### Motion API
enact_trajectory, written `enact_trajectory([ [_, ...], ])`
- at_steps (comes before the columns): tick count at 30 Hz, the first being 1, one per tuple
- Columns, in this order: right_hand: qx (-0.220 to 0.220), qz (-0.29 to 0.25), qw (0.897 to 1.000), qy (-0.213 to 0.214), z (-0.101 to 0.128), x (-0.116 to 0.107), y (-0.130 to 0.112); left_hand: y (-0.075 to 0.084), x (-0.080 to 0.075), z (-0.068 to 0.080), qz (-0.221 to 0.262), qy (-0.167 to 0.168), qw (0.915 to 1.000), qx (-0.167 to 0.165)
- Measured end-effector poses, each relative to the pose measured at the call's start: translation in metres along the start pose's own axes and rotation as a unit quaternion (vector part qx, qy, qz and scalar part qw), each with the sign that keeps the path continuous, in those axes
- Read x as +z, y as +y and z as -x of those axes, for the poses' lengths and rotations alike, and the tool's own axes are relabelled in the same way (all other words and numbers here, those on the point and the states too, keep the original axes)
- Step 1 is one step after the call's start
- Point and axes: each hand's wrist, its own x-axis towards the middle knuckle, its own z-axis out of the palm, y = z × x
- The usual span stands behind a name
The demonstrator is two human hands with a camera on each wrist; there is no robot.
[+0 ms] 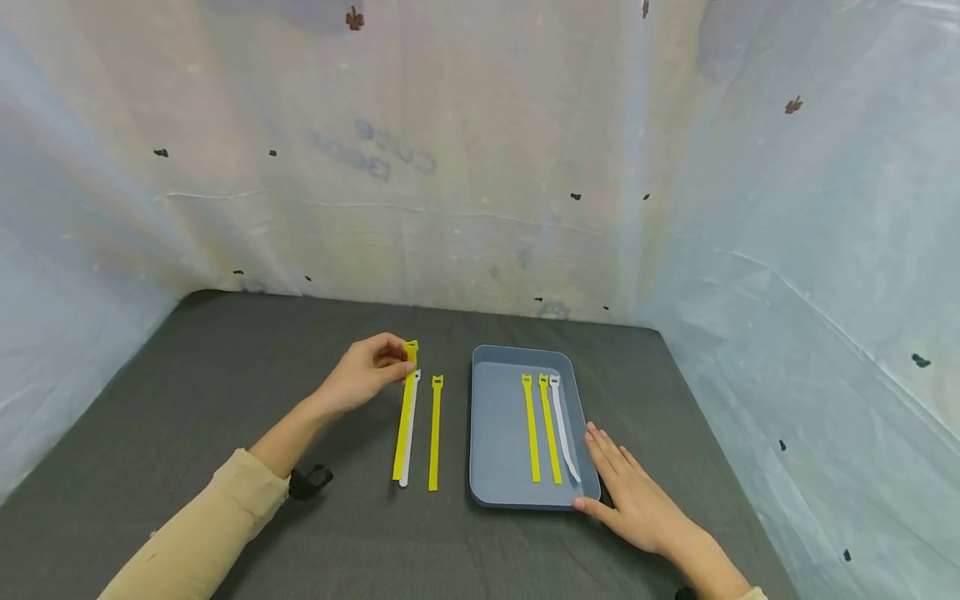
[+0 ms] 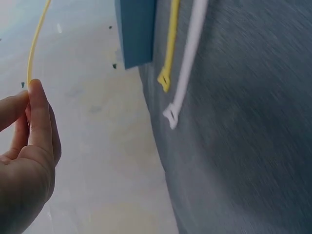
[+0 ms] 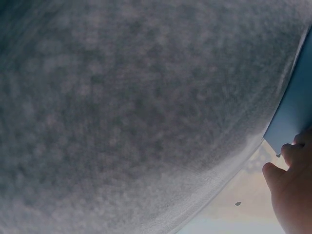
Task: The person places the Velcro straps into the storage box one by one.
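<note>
My left hand (image 1: 396, 363) pinches the head end of a yellow strap (image 1: 404, 421); the end is lifted off the dark mat while the tail still lies on it. In the left wrist view the left hand (image 2: 30, 105) holds that thin yellow strap (image 2: 37, 41) between thumb and finger. A white strap (image 1: 409, 437) lies right beside it and another yellow strap (image 1: 434, 433) just to the right. My right hand (image 1: 606, 472) rests flat against the right front corner of a blue-grey tray (image 1: 497, 417), which holds two yellow straps (image 1: 532, 429) and a white strap (image 1: 561, 425).
A dark grey mat (image 1: 225, 392) covers the table. Pale plastic sheeting (image 1: 480, 167) walls in the back and both sides. In the right wrist view only the mat (image 3: 122, 107), the tray's corner (image 3: 297, 107) and my fingers (image 3: 292, 195) show.
</note>
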Motion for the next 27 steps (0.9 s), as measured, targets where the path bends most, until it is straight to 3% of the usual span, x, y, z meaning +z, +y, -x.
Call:
enact_trajectory([
  [15,0.002,0.004,1.0,-0.002,-0.001,0.001,0.002,0.018,0.039,-0.035,0.053,-0.007,0.9985,0.014],
  [27,-0.003,-0.002,1.0,-0.003,-0.002,0.002,0.004,0.023,0.074,-0.054,0.069,-0.029,0.9971,0.019],
])
